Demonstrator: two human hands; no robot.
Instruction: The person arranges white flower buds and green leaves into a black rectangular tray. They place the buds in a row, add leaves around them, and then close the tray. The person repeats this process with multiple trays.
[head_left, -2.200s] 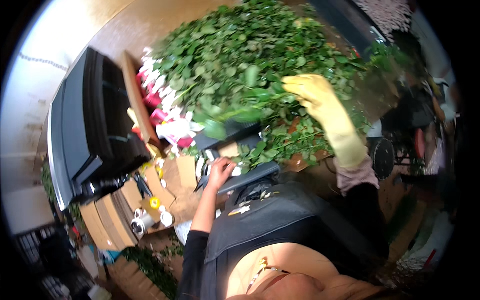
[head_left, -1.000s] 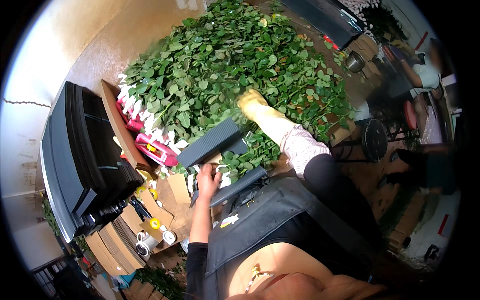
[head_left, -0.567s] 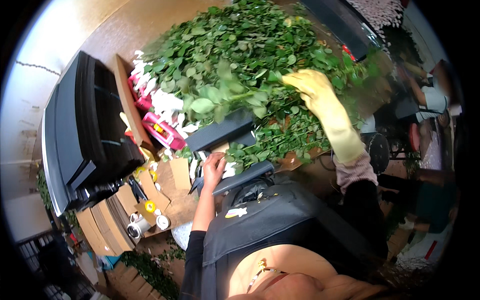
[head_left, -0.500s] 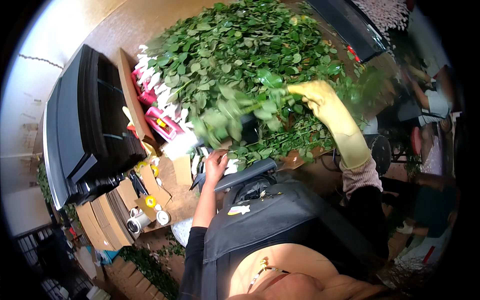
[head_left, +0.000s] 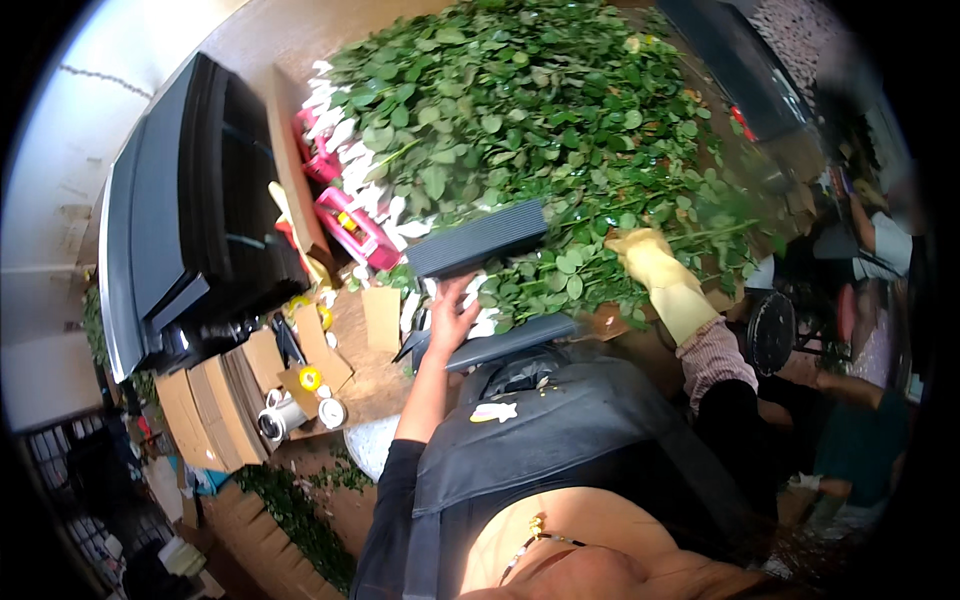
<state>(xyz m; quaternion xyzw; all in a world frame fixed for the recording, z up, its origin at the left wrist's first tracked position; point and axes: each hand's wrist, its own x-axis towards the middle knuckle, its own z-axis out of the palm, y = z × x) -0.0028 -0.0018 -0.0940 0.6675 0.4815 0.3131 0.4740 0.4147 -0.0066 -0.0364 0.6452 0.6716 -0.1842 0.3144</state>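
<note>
A big heap of green leafy stems (head_left: 540, 130) covers the table ahead. My right hand (head_left: 645, 258), in a yellow rubber glove, lies on the near edge of the heap and grips a long stem that runs off to the right. My left hand (head_left: 450, 310) is bare and rests, fingers spread, by white stem ends under a dark ribbed slab (head_left: 478, 238) lying on the leaves. A second dark ribbed slab (head_left: 500, 342) sits just in front of my apron.
Stacked black crates (head_left: 190, 220) stand at the left. Pink and white wrapped bundles (head_left: 345, 215) line the heap's left side. Flat cardboard (head_left: 210, 400), tape rolls (head_left: 310, 380) and a white cup sit low left. A black stool (head_left: 770, 330) and another person are at the right.
My gloved right hand swung a leafy stem up over the heap, then came back down onto the heap's near edge. My left hand stayed by the dark slab.
</note>
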